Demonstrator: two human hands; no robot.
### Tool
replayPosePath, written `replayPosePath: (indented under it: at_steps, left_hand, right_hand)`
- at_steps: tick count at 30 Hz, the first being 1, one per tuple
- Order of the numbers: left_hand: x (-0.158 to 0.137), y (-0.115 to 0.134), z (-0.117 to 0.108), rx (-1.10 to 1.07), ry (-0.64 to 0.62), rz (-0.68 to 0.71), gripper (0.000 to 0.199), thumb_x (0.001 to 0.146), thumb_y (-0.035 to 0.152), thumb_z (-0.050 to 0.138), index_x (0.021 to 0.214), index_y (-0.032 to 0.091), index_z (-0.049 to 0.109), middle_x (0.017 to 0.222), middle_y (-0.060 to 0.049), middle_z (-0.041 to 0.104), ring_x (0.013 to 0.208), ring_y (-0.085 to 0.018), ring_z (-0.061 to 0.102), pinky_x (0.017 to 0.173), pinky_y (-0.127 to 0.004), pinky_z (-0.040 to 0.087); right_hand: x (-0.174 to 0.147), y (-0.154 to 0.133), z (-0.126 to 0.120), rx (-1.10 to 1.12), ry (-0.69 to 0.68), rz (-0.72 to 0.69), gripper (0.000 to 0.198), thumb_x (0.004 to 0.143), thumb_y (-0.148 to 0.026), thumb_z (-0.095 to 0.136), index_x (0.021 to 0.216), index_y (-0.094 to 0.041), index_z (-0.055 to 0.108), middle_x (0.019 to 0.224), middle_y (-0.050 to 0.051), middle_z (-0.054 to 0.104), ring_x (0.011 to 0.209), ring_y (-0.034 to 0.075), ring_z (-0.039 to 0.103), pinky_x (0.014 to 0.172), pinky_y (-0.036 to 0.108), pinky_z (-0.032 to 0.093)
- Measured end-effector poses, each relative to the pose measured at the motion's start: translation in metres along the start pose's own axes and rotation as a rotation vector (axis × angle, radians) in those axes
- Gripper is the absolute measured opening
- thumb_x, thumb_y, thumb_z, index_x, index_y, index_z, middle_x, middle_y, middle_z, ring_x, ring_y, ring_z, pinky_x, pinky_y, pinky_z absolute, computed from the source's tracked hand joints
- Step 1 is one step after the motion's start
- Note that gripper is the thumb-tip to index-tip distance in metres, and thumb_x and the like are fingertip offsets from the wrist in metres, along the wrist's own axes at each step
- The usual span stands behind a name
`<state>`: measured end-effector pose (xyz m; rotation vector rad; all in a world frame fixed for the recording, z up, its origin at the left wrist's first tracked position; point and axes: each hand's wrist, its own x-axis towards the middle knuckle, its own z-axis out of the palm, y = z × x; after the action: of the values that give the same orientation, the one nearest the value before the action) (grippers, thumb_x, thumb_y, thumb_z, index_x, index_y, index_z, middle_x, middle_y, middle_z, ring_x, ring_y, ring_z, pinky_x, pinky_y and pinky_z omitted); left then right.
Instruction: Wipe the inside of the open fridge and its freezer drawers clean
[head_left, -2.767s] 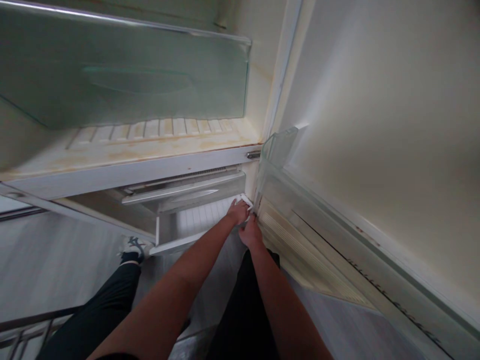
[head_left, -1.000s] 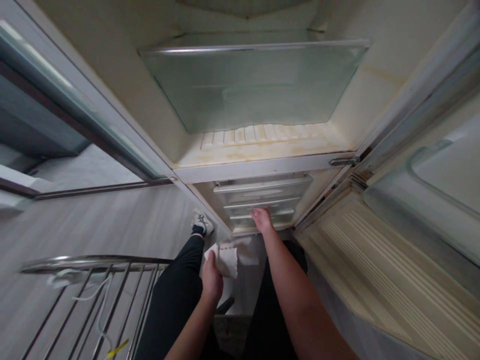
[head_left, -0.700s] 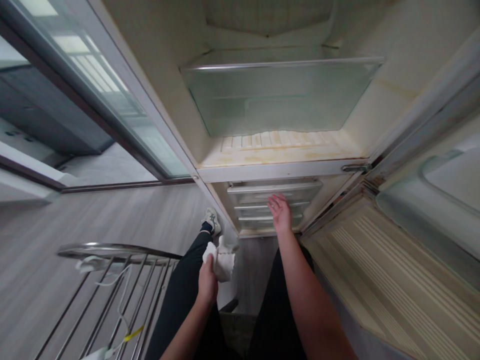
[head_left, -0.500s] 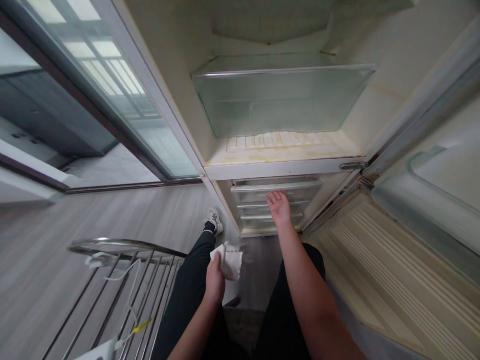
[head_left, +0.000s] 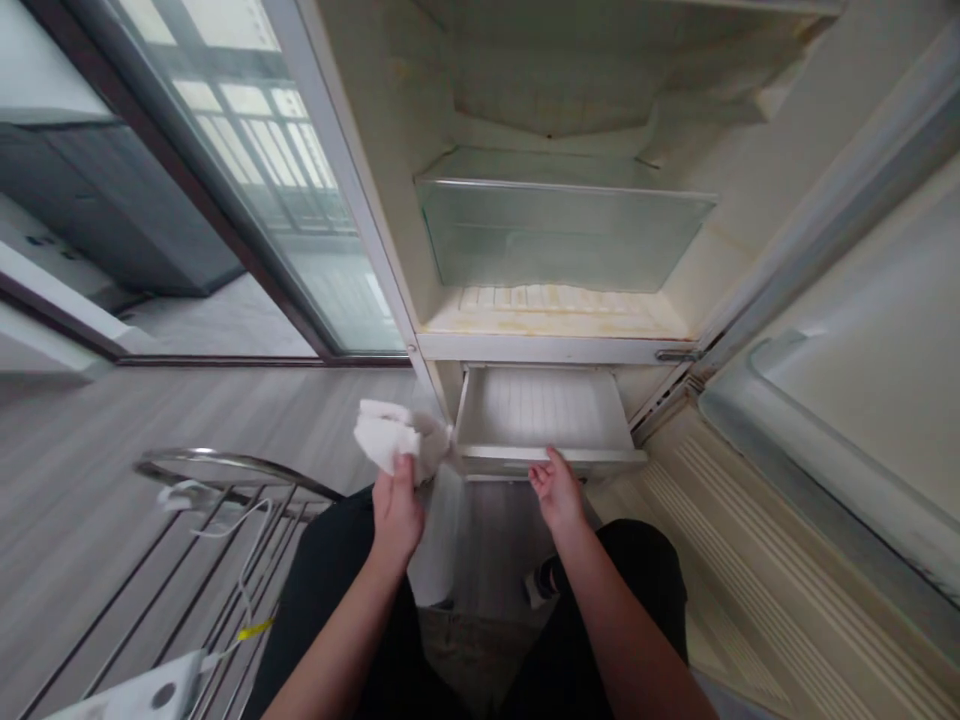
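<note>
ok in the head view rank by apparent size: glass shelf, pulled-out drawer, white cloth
1. glass shelf, largest
2. pulled-out drawer
3. white cloth, smallest

The cloth is nearer the camera and crumpled in the left hand, yet looks smallest.

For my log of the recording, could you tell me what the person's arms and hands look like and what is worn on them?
Both forearms are bare, with no sleeve in view. The left hand and the right hand wear no gloves, and I can see no rings, watch or bands on either wrist. Below the arms, the legs are in dark trousers.
</note>
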<state>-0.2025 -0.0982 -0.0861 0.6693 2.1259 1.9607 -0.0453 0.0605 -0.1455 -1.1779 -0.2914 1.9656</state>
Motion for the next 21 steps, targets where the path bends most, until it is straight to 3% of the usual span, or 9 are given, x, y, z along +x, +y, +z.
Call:
replayPosePath:
  at_steps: [1,3,5,6,11,16,21]
  left_hand:
    - [0.008,0.005,0.009,0.150,-0.101,0.094,0.050,0.097,0.060,0.045,0.112,0.018,0.069,0.114,-0.013,0.073,0.117,-0.029,0.065,0.111,-0.045,0.047]
    - [0.026,0.011,0.030,0.475,-0.423,0.204,0.043,0.098,0.052,0.044,0.105,0.017,0.068,0.114,-0.017,0.072,0.119,-0.032,0.064,0.112,-0.048,0.045]
    - [0.042,0.011,0.054,0.686,-0.726,0.120,0.036,0.096,0.046,0.047,0.099,0.018,0.070,0.116,-0.017,0.072,0.125,-0.033,0.061,0.117,-0.049,0.038]
    - [0.049,0.008,0.066,0.722,-0.795,0.064,0.034,0.094,0.045,0.050,0.091,0.018,0.070,0.109,-0.017,0.074,0.122,-0.035,0.063,0.116,-0.049,0.037]
    - [0.075,-0.012,0.109,0.690,-0.906,-0.168,0.032,0.080,0.050,0.066,0.065,0.022,0.069,0.089,-0.014,0.078,0.110,-0.036,0.069,0.106,-0.044,0.045]
    - [0.088,-0.014,0.132,0.507,-0.926,-0.412,0.034,0.075,0.057,0.066,0.076,0.024,0.076,0.087,-0.012,0.078,0.091,-0.036,0.072,0.088,-0.045,0.054]
    - [0.085,-0.005,0.146,0.333,-0.942,-0.527,0.028,0.071,0.048,0.069,0.085,0.025,0.077,0.090,-0.010,0.079,0.088,-0.034,0.072,0.085,-0.045,0.055]
  right_hand:
    - [-0.003,0.000,0.004,0.015,0.008,0.036,0.019,0.080,-0.026,0.072,0.076,-0.021,0.054,0.065,-0.004,0.054,0.063,0.011,0.059,0.057,0.019,0.053]
    - [-0.008,-0.002,0.014,0.051,0.034,0.086,0.016,0.084,-0.024,0.068,0.078,-0.021,0.054,0.065,-0.005,0.053,0.060,0.009,0.056,0.056,0.018,0.052]
    - [-0.012,-0.004,0.025,0.094,0.071,0.119,0.011,0.087,-0.023,0.063,0.080,-0.021,0.054,0.067,-0.005,0.056,0.059,0.009,0.055,0.055,0.018,0.051]
    - [-0.013,-0.004,0.029,0.110,0.089,0.132,0.009,0.087,-0.023,0.061,0.081,-0.021,0.055,0.069,-0.004,0.058,0.059,0.009,0.056,0.054,0.017,0.050]
    - [-0.009,-0.002,0.028,0.125,0.101,0.133,0.007,0.085,-0.024,0.063,0.084,-0.022,0.057,0.073,-0.003,0.063,0.060,0.009,0.057,0.052,0.016,0.047]
    - [-0.001,0.000,0.020,0.105,0.056,0.158,0.009,0.081,-0.027,0.064,0.085,-0.023,0.056,0.076,-0.001,0.066,0.065,0.012,0.060,0.058,0.020,0.051]
    - [0.005,0.009,0.020,0.076,0.071,0.095,0.021,0.084,-0.045,0.054,0.091,-0.025,0.056,0.088,0.001,0.070,0.078,0.014,0.066,0.063,0.022,0.050]
